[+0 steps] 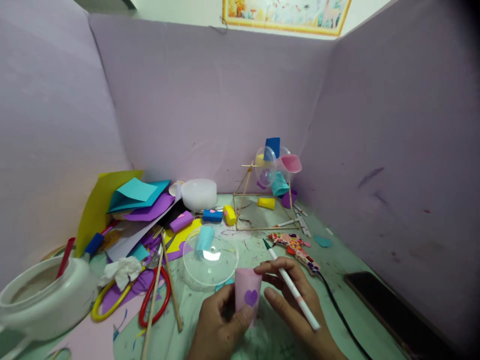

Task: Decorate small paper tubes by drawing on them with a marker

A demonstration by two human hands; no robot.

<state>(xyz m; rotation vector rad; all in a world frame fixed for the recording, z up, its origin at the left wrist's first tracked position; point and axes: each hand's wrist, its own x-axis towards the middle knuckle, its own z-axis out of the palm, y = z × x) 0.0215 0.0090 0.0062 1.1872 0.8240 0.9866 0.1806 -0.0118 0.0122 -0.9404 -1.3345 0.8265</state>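
A small pink paper cup (243, 280) with a purple heart (251, 298) on its side stands upright in my left hand (225, 320), thumb across the front. My right hand (294, 300) holds a white marker (294, 290) with a dark green tip pointing up and away. The right index fingertip touches the cup's upper right edge. Just behind the cup lies a clear round plastic lid (225, 260), with a light blue paper roll (205, 238) at its far side. A colourful patterned glue gun (294, 247) rests beyond my right hand, its black cord trailing toward me.
A stick frame (243, 195) carrying a wheel of plastic lids and paper cups stands at the back right. Scissors (155, 297), sticks, coloured paper and a white pot (56, 300) crowd the left. A dark phone-like slab (390, 310) lies right. Purple panels (225, 100) enclose the table.
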